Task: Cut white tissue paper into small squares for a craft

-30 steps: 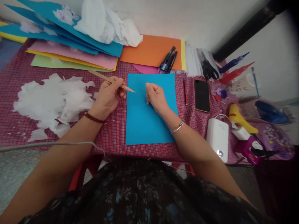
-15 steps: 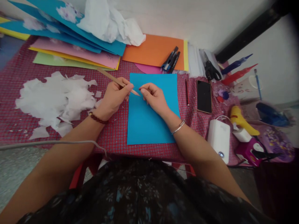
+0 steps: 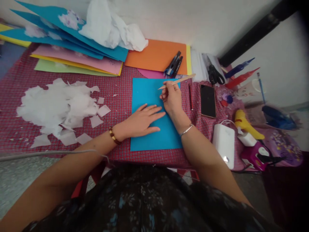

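A sheet of blue paper (image 3: 154, 141) lies on the checked tablecloth in front of me. My left hand (image 3: 143, 121) rests flat on it, fingers spread and palm down, with a beaded bracelet at the wrist. Over the sheet's upper right part, my right hand (image 3: 172, 96) grips a pale wooden pencil (image 3: 184, 79) between thumb and fingers. The pencil's pointed end faces left, just above or touching the paper; I cannot tell which. Its other end slants up to the right, past the sheet's edge.
Torn white tissue (image 3: 55, 106) is heaped at left. Behind are coloured sheets (image 3: 79, 61), crumpled white paper (image 3: 108, 29), orange paper (image 3: 147, 53) and pens (image 3: 177, 66). Scissors (image 3: 214, 75), a red pencil (image 3: 191, 98), a phone (image 3: 208, 101), a white power bank (image 3: 224, 145) and a yellow glue gun (image 3: 246, 124) stand at right.
The pencil has passed from my left hand to my right, which moved up and right. My left hand came down onto the blue sheet and spread open.
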Motion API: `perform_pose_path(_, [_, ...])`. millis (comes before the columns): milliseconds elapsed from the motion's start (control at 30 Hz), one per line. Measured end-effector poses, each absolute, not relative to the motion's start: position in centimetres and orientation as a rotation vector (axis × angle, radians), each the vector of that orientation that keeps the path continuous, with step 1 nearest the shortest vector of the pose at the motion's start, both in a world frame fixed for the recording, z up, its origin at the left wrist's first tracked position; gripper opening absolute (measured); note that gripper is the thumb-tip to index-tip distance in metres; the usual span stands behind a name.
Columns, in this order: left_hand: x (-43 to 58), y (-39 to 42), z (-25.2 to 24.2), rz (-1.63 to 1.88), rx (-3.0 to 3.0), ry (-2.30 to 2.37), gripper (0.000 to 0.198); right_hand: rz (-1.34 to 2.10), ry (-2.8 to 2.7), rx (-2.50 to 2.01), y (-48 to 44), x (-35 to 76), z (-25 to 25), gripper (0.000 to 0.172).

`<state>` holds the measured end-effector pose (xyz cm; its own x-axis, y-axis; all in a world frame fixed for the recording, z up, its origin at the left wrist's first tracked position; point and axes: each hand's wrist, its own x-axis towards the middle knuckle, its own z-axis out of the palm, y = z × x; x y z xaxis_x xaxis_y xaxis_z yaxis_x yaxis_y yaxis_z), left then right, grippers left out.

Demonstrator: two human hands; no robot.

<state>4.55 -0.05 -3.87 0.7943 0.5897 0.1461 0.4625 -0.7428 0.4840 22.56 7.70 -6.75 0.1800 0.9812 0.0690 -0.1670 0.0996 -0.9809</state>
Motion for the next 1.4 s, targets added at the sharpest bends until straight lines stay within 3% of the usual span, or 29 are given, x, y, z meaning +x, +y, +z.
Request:
perform_pose_path(133, [5.5, 0.9, -4.3, 0.199, 2.659, 0.998, 0.064, 1.146, -0.996, -1.049, 7.7, 22.5, -6.7, 0.035])
perform_pose_path(333, [2.1, 4.6, -4.6, 0.230, 2.433, 1.681, 0.068, 1.202, -0.970, -1.019, 7.3, 22.0, -6.0, 0.022])
perform_pose_path(500, [-0.2, 4.6, -4.0, 0.637, 2.304, 2.004, 0.069, 1.252, -0.941, -1.025, 6.8, 21.7, -5.0, 0.009])
perform_pose_path(633, [-3.2, 4.0, -1.3, 1.037, 2.278, 1.774, 0.066, 1.330, -0.978, -1.029, 6.6, 21.7, -4.4, 0.010])
perform_pose_path(733, [-6.6, 2.5, 1.2, 1.126, 2.055, 1.728, 0.055, 1.344, -1.036, -1.018, 6.7, 21.7, -4.4, 0.009])
perform_pose_path(933, [-10.7, -4.2, 2.8, 0.652, 1.844, 1.935, 0.034, 1.311, -1.156, -1.018, 6.9, 21.6, -5.0, 0.023])
perform_pose_path(1233, [-8.7, -9.3, -0.8, -0.054, 2.508, 2.096, 0.032, 1.259, -1.205, -0.997, 6.1, 21.7, -5.1, 0.032])
perform_pose_path(1400, [-9.8, -6.9, -0.2, -0.047, 2.411, 2.254, 0.031, 1.250, -1.236, -1.023, 5.5, 21.8, -5.1, 0.035])
